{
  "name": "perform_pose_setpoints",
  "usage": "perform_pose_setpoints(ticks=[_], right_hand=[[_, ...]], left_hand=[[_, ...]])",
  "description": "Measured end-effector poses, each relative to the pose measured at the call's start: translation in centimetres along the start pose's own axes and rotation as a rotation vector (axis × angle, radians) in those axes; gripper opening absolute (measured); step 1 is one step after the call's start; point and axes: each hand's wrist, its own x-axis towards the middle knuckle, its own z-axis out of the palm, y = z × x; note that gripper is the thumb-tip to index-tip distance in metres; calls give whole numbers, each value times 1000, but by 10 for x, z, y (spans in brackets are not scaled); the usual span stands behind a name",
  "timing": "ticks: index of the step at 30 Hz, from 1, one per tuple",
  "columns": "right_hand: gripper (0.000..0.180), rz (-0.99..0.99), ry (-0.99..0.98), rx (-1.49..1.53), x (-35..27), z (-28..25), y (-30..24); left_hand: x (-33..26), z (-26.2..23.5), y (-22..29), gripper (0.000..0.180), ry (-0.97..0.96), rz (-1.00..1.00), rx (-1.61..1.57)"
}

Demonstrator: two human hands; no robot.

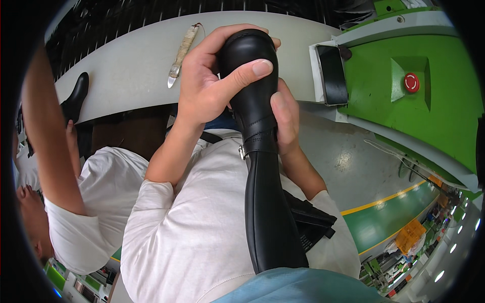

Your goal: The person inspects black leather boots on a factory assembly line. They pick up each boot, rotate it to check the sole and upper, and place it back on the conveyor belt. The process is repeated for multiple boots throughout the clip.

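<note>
A tall black leather boot [268,197] lies along my front, its toe pointing away from me and its shaft running down toward my chest. Around the ankle goes a strap with a small metal buckle [242,152]. My left hand [212,81] wraps the toe end, with the thumb pressed on top of the smooth leather. On the other side, my right hand [286,118] grips the boot near the ankle; some of its fingers are hidden behind it. A knife-like tool [183,53] with a wrapped pale handle lies on the table, left of the boot's toe.
The pale table [136,48] curves across ahead of me. At right, a phone [332,74] lies beside a green machine [374,116] with a red stop button [411,82]. A co-worker in a white shirt [108,187] is close on my left, near another black boot [76,98].
</note>
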Motion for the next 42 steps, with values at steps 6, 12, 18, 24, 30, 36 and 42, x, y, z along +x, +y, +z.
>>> perform_pose_setpoints(ticks=[6,12,18,24,30,36,42], right_hand=[[54,28,7,64,-1,3,2],[52,29,-7,76,2,2,1],[52,47,-7,85,2,1,3],[52,64,-15,79,1,-2,4],[52,70,-5,68,1,0,3],[53,69,1,53,2,0,1],[59,67,-31,7,3,1,1]], left_hand=[[1,-2,0,49,-4,-16,-25],[1,-1,-1,46,18,-29,-40],[0,2,1,49,45,-44,-44],[1,0,5,55,15,-19,4],[0,3,5,52,42,-49,-40],[0,2,5,50,39,-68,-31],[-2,-1,3,52,41,-57,-37]])
